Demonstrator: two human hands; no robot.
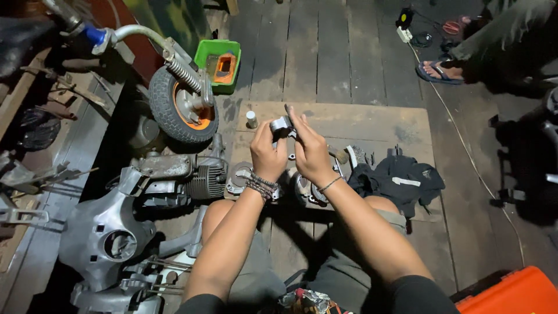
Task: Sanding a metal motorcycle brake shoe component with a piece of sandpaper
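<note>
Two hands meet at the centre of the frame around a small grey metal part point(281, 124): the left hand point(268, 154) curls its fingers about the part from below, while the right hand point(310, 150) pinches it from the side, forefinger raised (beaded bracelets circle the left wrist). Beneath them lies a plywood board point(372, 119) on the plank floor, with a small bottle point(251, 119) just left of the hands. A scooter wheel point(181, 107) stands at upper left, a black cloth point(401, 180) at right.
</note>
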